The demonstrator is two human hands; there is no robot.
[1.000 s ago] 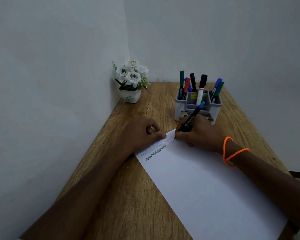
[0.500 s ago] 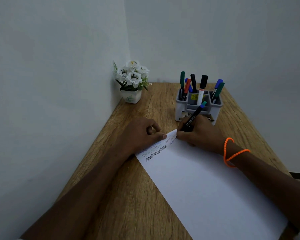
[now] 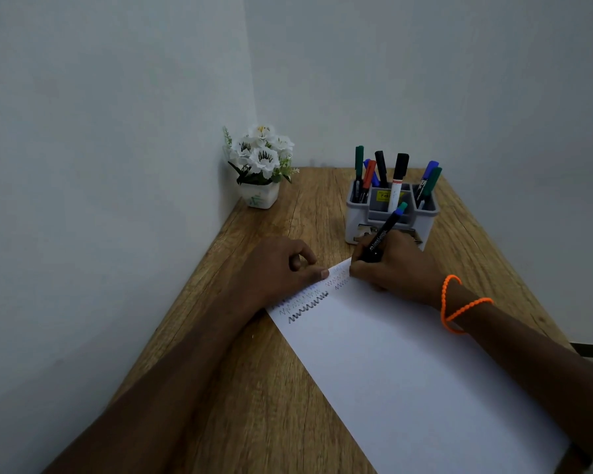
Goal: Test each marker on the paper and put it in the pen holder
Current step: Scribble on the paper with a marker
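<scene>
Grey walls meet in a corner behind a wooden tabletop (image 3: pixel 288 388), and the grey pen holder (image 3: pixel 391 217) standing toward the back serves as the landmark. Just in front of the holder, the right hand (image 3: pixel 396 268) pinches a black marker (image 3: pixel 382 234) in a writing grip, fingers curled round the barrel, its coloured end tilted back toward the holder and its tip down at the far corner of the white paper (image 3: pixel 408 371). To the front-left of the holder, the left hand (image 3: pixel 281 268) rests on the paper's far edge; its thumb lies straight along the sheet and the other fingers are loosely curled, holding nothing. Several zigzag test lines (image 3: pixel 308 307) already run along that edge, front-left of the holder. Inside the holder stand a number of capped markers (image 3: pixel 399 172), so the task looks well along. Left of the holder, in the corner, sits a small pot of white flowers (image 3: pixel 259 165).

The step in hand appears to be the test scribble itself. To do it well, the left hand should keep pressing the sheet flat so it does not skid, the stroke should stay light and short, clear of the older marks so its colour reads plainly, and the marker should be capped before it goes into a free compartment.
</scene>
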